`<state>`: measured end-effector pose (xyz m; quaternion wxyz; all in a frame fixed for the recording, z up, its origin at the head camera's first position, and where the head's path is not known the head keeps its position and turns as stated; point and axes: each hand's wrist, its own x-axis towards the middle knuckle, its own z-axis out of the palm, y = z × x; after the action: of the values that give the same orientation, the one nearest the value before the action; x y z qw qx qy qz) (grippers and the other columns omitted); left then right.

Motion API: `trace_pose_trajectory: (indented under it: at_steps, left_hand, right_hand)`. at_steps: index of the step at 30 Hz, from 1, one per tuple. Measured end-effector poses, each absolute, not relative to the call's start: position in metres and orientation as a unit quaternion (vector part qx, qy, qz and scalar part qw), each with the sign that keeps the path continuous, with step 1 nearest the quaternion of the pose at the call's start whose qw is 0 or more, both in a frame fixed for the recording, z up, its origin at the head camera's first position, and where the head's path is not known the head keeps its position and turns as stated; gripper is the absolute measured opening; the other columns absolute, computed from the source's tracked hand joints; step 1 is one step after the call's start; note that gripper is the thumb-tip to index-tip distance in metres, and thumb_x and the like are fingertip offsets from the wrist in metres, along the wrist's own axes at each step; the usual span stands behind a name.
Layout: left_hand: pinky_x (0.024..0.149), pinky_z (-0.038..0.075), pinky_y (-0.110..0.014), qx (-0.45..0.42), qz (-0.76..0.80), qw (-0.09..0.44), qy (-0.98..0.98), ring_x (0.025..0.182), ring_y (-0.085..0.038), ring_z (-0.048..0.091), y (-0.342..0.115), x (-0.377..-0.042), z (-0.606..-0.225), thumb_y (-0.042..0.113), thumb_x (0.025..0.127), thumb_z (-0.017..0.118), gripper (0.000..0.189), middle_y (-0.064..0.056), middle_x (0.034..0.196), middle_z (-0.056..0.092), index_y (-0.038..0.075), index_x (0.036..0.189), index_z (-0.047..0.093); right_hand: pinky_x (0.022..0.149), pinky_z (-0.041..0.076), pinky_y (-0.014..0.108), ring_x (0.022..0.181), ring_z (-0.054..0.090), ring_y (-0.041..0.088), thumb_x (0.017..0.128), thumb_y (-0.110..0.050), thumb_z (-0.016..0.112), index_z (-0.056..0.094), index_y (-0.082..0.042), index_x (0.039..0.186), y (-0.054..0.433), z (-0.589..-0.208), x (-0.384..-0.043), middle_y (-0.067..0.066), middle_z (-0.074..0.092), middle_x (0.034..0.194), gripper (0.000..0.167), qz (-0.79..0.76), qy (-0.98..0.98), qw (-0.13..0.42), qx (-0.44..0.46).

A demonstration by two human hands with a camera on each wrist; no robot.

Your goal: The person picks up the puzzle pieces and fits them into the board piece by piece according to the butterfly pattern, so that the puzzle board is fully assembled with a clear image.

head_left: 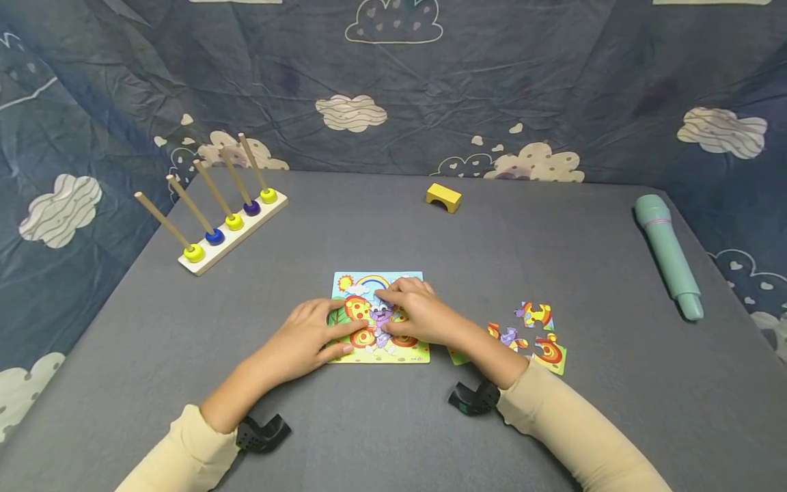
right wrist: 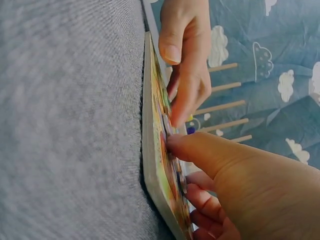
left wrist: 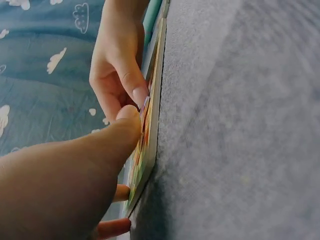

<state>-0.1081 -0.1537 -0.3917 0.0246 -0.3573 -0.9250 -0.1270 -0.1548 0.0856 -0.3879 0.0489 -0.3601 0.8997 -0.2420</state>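
A butterfly puzzle board (head_left: pixel 375 357) lies flat in front of the person, with a sun and rainbow along its top. The left hand (head_left: pixel 310 338) comes over its left side, fairly straight fingers resting on the picture and thumb near the lower left edge. Across the upper right part reaches the right hand (head_left: pixel 421 311). Its thumb and bent fingers pinch a puzzle piece (left wrist: pixel 146 104) close to the board's surface, mostly hidden by the fingers. In the right wrist view the right thumb (right wrist: pixel 187 145) touches the picture, and the left fingertips come close to it.
Loose puzzle pieces (head_left: pixel 550 352) lie right of the board, partly behind the right forearm. A peg stand (head_left: pixel 224 246) with yellow, blue and purple rings stands at back left. A yellow arch block (head_left: pixel 444 197) sits at the back; a teal microphone-shaped toy (head_left: pixel 669 256) lies far right.
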Motion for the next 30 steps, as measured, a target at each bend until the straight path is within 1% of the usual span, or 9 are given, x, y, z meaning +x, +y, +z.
trace_pose_trajectory:
  at_steps: [3, 5, 10, 14, 19, 22, 24, 30]
  left_hand:
    - [0.094, 0.027, -0.049, -0.357, -0.128, 0.021, -0.925, 0.116, -0.031, 0.038, -0.153, -0.107, -0.39, 0.044, 0.088, 0.053, 0.04, -0.014, 0.126, 0.042, 0.034, 0.126, 0.053]
    - [0.095, 0.027, -0.05, -0.354, -0.133, 0.017, -0.925, 0.117, -0.031, 0.037, -0.152, -0.107, -0.389, 0.044, 0.088, 0.053, 0.039, -0.013, 0.127, 0.042, 0.033, 0.125, 0.055]
    - [0.096, 0.027, -0.051, -0.352, -0.143, 0.013, -0.925, 0.12, -0.03, 0.034, -0.152, -0.107, -0.388, 0.042, 0.088, 0.053, 0.037, -0.012, 0.13, 0.041, 0.031, 0.123, 0.057]
    - [0.095, 0.027, -0.051, -0.352, -0.147, 0.009, -0.924, 0.121, -0.031, 0.034, -0.152, -0.108, -0.388, 0.042, 0.089, 0.052, 0.037, -0.012, 0.131, 0.041, 0.03, 0.123, 0.057]
    - [0.095, 0.027, -0.051, -0.354, -0.152, 0.004, -0.923, 0.122, -0.03, 0.034, -0.153, -0.109, -0.388, 0.043, 0.087, 0.054, 0.039, -0.01, 0.132, 0.041, 0.03, 0.124, 0.056]
    - [0.095, 0.027, -0.05, -0.356, -0.154, 0.003, -0.921, 0.122, -0.029, 0.033, -0.153, -0.109, -0.39, 0.045, 0.086, 0.056, 0.042, -0.009, 0.133, 0.04, 0.029, 0.125, 0.055]
    - [0.095, 0.027, -0.05, -0.357, -0.157, 0.003, -0.921, 0.122, -0.029, 0.033, -0.153, -0.11, -0.39, 0.045, 0.085, 0.056, 0.043, -0.009, 0.133, 0.04, 0.029, 0.125, 0.055]
    - [0.095, 0.027, -0.049, -0.355, -0.164, 0.004, -0.92, 0.121, -0.029, 0.034, -0.152, -0.11, -0.391, 0.045, 0.083, 0.06, 0.045, -0.009, 0.132, 0.041, 0.029, 0.124, 0.056]
  right_hand:
    - [0.088, 0.028, 0.039, 0.099, 0.039, 0.018, 0.08, -0.028, 0.067, 0.052, -0.008, 0.127, 0.086, -0.388, -0.154, 0.001, 0.047, 0.105, 0.053, -0.231, 0.901, 0.053, -0.363]
    - [0.088, 0.027, 0.038, 0.1, 0.037, 0.018, 0.082, -0.029, 0.065, 0.051, -0.009, 0.129, 0.086, -0.388, -0.154, 0.001, 0.045, 0.107, 0.053, -0.219, 0.903, 0.054, -0.366]
    - [0.093, 0.023, 0.041, 0.108, 0.034, 0.022, 0.085, -0.034, 0.061, 0.047, -0.014, 0.132, 0.086, -0.389, -0.154, 0.003, 0.04, 0.115, 0.053, -0.19, 0.906, 0.054, -0.373]
    - [0.097, 0.02, 0.043, 0.116, 0.031, 0.023, 0.085, -0.037, 0.058, 0.043, -0.015, 0.135, 0.087, -0.39, -0.154, 0.006, 0.038, 0.123, 0.056, -0.186, 0.907, 0.061, -0.374]
    - [0.1, 0.016, 0.044, 0.121, 0.028, 0.024, 0.085, -0.039, 0.058, 0.038, -0.015, 0.138, 0.091, -0.386, -0.155, 0.006, 0.035, 0.13, 0.063, -0.202, 0.901, 0.094, -0.373]
    - [0.1, 0.018, 0.046, 0.122, 0.029, 0.026, 0.084, -0.038, 0.06, 0.034, -0.014, 0.14, 0.096, -0.378, -0.154, 0.008, 0.034, 0.134, 0.066, -0.239, 0.892, 0.117, -0.366]
    - [0.1, 0.02, 0.048, 0.122, 0.03, 0.028, 0.083, -0.035, 0.062, 0.033, -0.013, 0.14, 0.101, -0.371, -0.152, 0.009, 0.033, 0.135, 0.067, -0.271, 0.885, 0.121, -0.359]
    - [0.097, 0.028, 0.049, 0.125, 0.028, 0.023, 0.083, -0.033, 0.064, 0.031, -0.014, 0.139, 0.133, -0.346, -0.139, 0.005, 0.03, 0.137, 0.068, -0.332, 0.874, 0.08, -0.346]
